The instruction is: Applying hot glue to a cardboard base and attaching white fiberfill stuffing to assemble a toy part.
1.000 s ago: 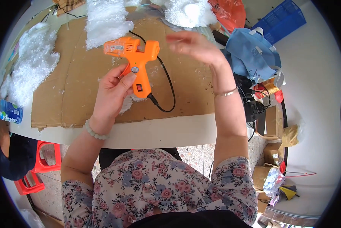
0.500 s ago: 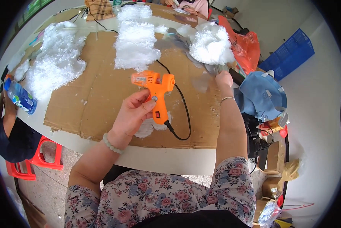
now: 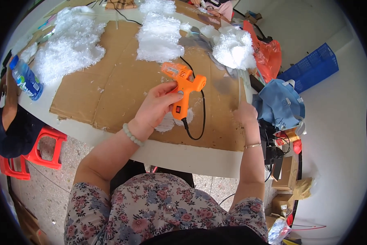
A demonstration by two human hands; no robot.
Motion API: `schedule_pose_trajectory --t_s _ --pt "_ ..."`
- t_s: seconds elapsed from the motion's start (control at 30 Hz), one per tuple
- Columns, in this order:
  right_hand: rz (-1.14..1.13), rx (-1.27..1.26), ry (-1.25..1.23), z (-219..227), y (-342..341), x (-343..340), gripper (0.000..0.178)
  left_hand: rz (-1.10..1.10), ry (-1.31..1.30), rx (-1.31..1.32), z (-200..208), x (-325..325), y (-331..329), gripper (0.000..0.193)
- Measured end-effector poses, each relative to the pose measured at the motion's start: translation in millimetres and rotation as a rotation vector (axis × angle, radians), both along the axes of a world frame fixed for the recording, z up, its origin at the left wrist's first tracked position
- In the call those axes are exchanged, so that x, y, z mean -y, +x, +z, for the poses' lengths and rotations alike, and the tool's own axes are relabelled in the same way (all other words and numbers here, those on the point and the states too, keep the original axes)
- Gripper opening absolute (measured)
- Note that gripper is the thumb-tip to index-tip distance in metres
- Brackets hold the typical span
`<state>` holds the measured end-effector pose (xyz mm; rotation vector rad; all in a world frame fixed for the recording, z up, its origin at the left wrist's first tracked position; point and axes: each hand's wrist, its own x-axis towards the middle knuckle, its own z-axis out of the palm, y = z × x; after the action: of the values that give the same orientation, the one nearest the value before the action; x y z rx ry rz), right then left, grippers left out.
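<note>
My left hand is closed round the handle of an orange glue gun, held above the cardboard with its nozzle toward the far left. A black cord hangs from the handle's base and loops back to the far side. At the right edge of the cardboard, my right hand is closed on a thin translucent stick, seemingly a glue stick, which points away from me. Beyond that hand lies a round white fluffy piece. Under the glue gun, a flat white patch is partly hidden.
A brown cardboard sheet covers much of the white table. White fluffy strips and a larger fluffy heap lie farther off. A blue-capped bottle stands left; a blue bag and red plastic bag lie right. Other people sit around.
My right hand has drawn back toward me from beside the round fluffy piece, bringing the stick along. The glue gun sits farther right in the picture, still in my left hand; the whole view has shifted.
</note>
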<state>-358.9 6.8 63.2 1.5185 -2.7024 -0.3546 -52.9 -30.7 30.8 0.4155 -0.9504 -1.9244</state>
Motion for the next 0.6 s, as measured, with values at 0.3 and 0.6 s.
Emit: schedule_pose_trajectory --t_s 0.3,0.6 --pt "-0.128 -0.011 -0.212 -17 -39 19 0.030 -0.018 -0.095 0.057 7 -4 -3 0.040" --pt "0.060 0.003 -0.578 3 -16 -43 0.029 0.016 -0.066 0.085 4 2 -1 0.036"
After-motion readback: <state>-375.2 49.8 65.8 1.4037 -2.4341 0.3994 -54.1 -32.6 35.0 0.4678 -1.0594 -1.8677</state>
